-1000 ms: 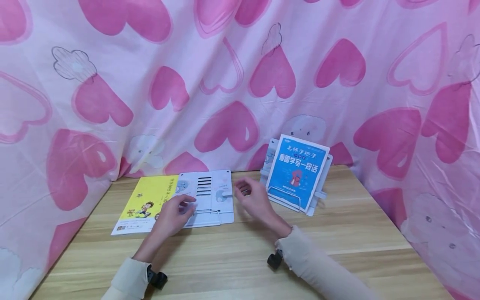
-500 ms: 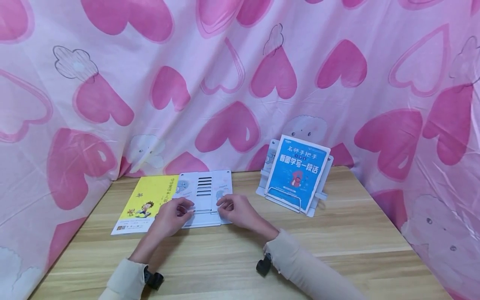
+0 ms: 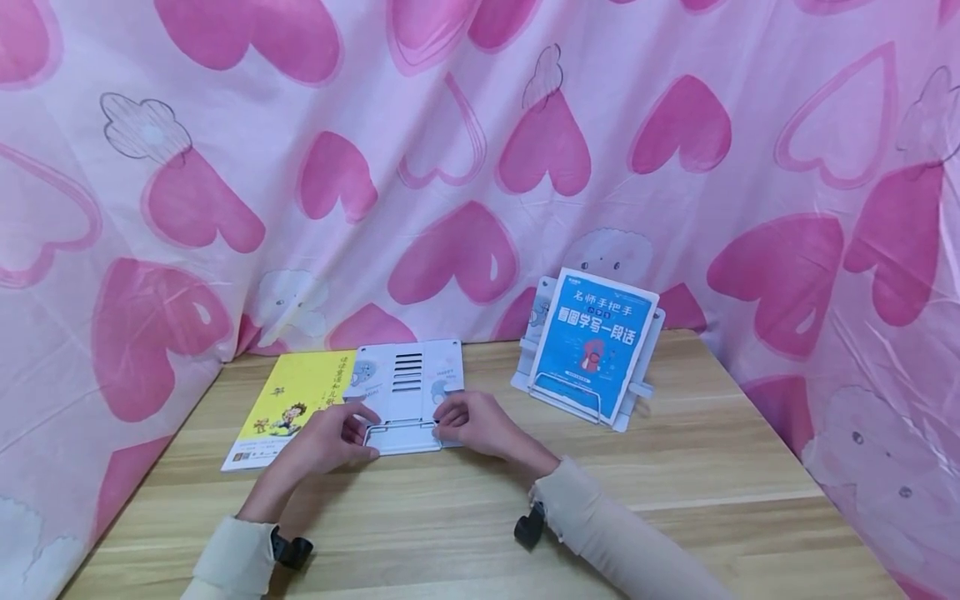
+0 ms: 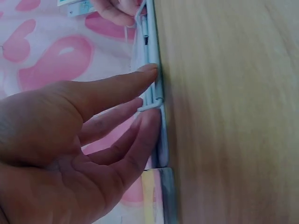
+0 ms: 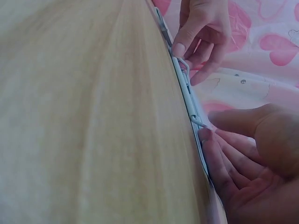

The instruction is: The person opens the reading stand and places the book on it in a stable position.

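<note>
Pinching the wire bracket [image 4: 150, 107] by its left and right corners, my left hand [image 3: 330, 437] and right hand [image 3: 477, 423] should find it light, stiff.

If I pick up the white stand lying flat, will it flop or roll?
The white stand looks stiff, since its edges run straight. Its flat shape probably won't roll. Its wire loop may snag, since it juts up.

Whitish stand [image 3: 406, 405], pink heart-patterned cloth [image 3: 457, 183]
</note>
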{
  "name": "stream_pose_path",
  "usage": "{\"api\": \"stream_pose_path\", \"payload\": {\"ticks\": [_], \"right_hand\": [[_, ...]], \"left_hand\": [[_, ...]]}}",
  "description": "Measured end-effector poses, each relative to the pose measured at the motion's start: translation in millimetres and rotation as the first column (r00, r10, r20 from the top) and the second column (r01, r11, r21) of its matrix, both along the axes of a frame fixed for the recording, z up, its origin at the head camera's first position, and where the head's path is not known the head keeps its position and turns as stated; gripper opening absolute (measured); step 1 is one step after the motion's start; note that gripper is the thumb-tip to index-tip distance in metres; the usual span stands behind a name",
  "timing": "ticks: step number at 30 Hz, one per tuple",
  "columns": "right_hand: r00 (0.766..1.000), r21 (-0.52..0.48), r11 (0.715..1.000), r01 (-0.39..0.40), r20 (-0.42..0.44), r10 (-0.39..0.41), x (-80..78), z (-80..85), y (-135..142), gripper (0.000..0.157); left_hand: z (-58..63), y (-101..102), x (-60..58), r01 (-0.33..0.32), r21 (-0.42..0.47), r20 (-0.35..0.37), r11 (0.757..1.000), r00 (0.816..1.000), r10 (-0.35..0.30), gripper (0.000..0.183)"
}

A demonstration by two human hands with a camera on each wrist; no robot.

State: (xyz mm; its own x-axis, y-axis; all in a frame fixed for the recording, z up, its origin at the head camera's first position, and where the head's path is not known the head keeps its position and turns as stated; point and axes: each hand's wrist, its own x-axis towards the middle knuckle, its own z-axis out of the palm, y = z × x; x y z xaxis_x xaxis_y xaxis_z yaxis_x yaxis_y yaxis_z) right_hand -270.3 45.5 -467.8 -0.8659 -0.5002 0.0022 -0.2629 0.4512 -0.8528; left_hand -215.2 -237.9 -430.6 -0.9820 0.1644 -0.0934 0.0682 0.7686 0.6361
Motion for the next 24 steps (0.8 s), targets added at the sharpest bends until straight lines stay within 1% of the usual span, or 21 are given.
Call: {"api": "stream_pose_path", "payload": {"ticks": [5,10,12,16,18,20,24], "right_hand": [[1.000,0.014,1.000,-0.019,0.011,0.019,3.1,1.8,-1.9,0.030],[0.999,0.044,0.998,-0.039,0.004,0.039,7.4,0.9,-6.0,0.037],[0.999,0.044,0.998,-0.035,0.009,0.034,8.4,0.9,-7.2,0.044],[0.999,0.026,1.000,-0.017,0.041,0.016,7.9,-1.4,-8.1,0.052],[0.998,0.013,1.000,-0.009,0.059,0.008,7.0,-2.9,-7.8,0.051],[0.998,-0.001,1.000,-0.004,0.069,0.004,6.2,-3.6,-7.1,0.047],[0.998,-0.003,1.000,0.000,0.064,0.000,5.5,-2.6,-4.8,0.035]], "left_hand": [[-0.9,0.4,-1.9,-0.007,0.004,0.003,1.000,1.000,0.007,0.049],[-3.4,1.6,-3.4,-0.016,0.003,0.029,1.000,0.999,0.016,0.048],[-3.7,1.1,-3.7,-0.014,0.007,0.034,1.000,0.999,0.014,0.050],[-3.5,-0.8,-3.2,-0.037,0.014,0.059,0.999,0.998,0.036,0.048],[-3.1,-1.8,-2.6,-0.058,0.011,0.078,0.998,0.995,0.057,0.043],[-2.7,-2.9,-2.5,-0.066,0.006,0.086,0.998,0.994,0.066,0.039],[-2.9,-4.0,-3.8,-0.046,0.004,0.081,0.999,0.996,0.046,0.033]]}}
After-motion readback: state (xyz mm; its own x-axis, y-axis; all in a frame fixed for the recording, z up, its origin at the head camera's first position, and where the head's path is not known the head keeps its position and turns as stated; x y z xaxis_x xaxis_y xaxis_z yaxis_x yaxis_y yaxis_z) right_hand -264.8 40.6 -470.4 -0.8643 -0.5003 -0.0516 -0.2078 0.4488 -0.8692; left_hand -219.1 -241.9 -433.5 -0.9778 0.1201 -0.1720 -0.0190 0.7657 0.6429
